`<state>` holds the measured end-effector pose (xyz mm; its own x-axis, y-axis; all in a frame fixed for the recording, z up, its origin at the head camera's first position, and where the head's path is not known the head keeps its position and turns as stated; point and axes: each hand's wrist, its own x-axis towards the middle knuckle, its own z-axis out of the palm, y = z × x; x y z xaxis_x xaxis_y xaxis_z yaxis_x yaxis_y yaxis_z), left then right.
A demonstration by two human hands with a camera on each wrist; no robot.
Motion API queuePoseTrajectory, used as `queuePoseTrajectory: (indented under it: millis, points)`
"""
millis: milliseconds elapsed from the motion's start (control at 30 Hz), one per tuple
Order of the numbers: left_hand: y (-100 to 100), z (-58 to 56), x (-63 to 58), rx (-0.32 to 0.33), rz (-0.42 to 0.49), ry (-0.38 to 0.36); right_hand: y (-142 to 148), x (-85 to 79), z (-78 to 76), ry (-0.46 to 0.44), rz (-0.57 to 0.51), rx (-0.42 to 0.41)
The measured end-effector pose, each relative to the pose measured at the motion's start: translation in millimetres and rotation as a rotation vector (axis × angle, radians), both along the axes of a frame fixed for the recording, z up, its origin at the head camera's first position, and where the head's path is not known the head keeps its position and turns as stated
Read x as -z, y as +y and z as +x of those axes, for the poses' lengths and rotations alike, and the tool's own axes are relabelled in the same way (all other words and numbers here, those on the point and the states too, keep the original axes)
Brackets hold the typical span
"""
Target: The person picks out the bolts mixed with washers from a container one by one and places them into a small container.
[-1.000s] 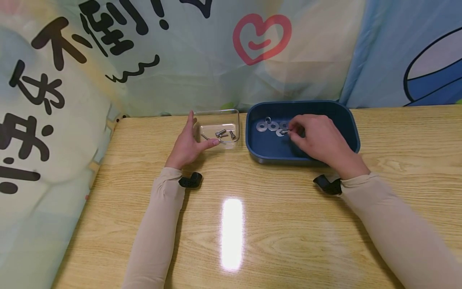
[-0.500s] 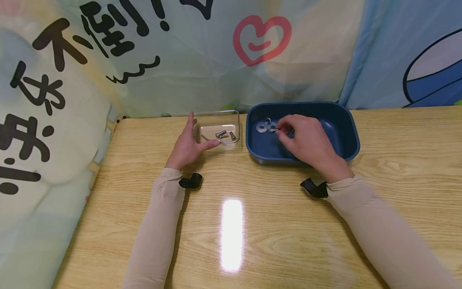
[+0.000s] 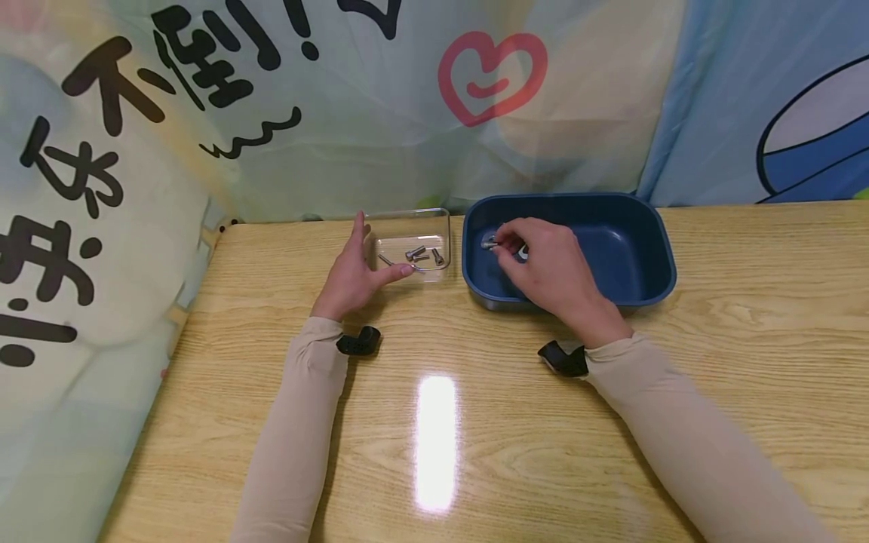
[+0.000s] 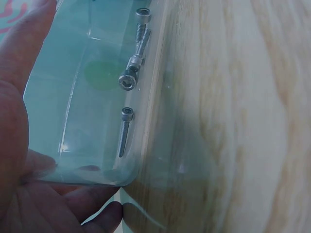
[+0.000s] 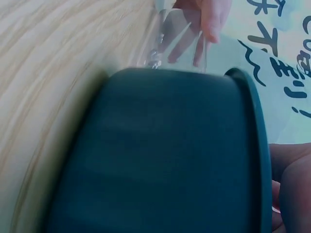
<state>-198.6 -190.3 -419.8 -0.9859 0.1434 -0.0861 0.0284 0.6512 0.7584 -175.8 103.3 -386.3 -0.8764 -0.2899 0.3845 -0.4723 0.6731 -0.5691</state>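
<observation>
My left hand (image 3: 351,279) holds the left end of a clear plastic box (image 3: 444,225), thumb along its front side and fingers at the end wall. Several silver socket head screws (image 4: 125,126) lie inside that box. My right hand (image 3: 553,264) reaches into a dark blue bin (image 3: 631,260) and pinches a small silver screw (image 3: 489,245) between thumb and fingertips. Flat metal washers (image 3: 523,253) lie on the bin's floor, mostly hidden by this hand. In the right wrist view the bin's wall (image 5: 165,145) covers what the fingertips do.
The box and bin stand side by side at the back of a wooden table (image 3: 434,332), a narrow gap between them. A printed cloth (image 3: 380,151) hangs behind. Black straps (image 3: 360,341) with cameras sit at both wrists.
My right hand has moved left inside the bin with the screw, from over the right-hand washers to the left-hand one. The left hand and the clear box have stayed put.
</observation>
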Motion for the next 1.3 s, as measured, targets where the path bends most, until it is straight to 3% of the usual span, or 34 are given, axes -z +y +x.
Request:
queuePoseTrajectory:
  millis: [867,1300]
  points:
    - [2,0.8,-0.9,-0.008,0.009,-0.003,-42,1.1,2.8,-0.022,-0.055,-0.05]
    - [0,0.3,-0.1,-0.002,0.003,0.014,-54,2.2,2.5,-0.002,0.003,-0.04]
